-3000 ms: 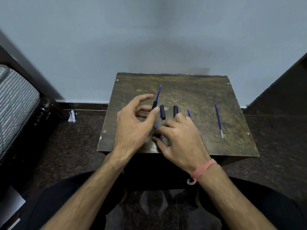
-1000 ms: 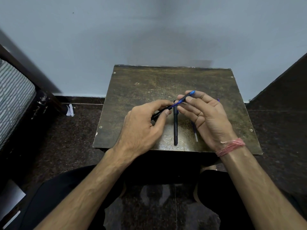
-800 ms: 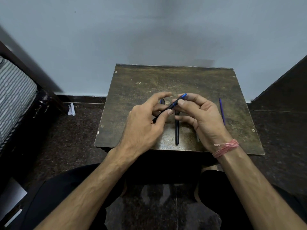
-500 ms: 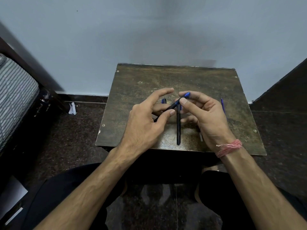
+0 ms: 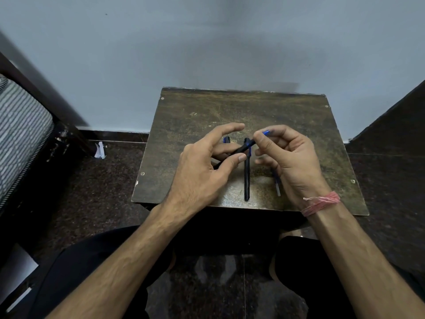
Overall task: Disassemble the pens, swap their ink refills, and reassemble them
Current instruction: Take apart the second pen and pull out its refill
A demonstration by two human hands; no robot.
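Over the small dark wooden table (image 5: 197,125), my left hand (image 5: 207,166) grips a black pen barrel (image 5: 243,148) between thumb and fingers. My right hand (image 5: 292,162) pinches the blue refill (image 5: 265,133) that sticks out of that barrel's far end. A second black pen barrel (image 5: 247,178) lies on the table between my hands, pointing towards me. Behind my left fingers a black and blue cap piece (image 5: 226,140) rests on the table. Under my right hand a loose refill (image 5: 277,186) shows only its near end with a silver tip.
The table stands against a pale blue wall (image 5: 207,42). A striped mattress (image 5: 18,132) on a dark frame is at the left, a dark panel (image 5: 391,125) at the right. A scrap of white paper (image 5: 100,150) lies on the speckled floor. My knees are just below the table's near edge.
My right fingers have closed further around the blue refill and slid towards its end, leaving less of it sticking out. The barrel lying on the table has stayed in place.
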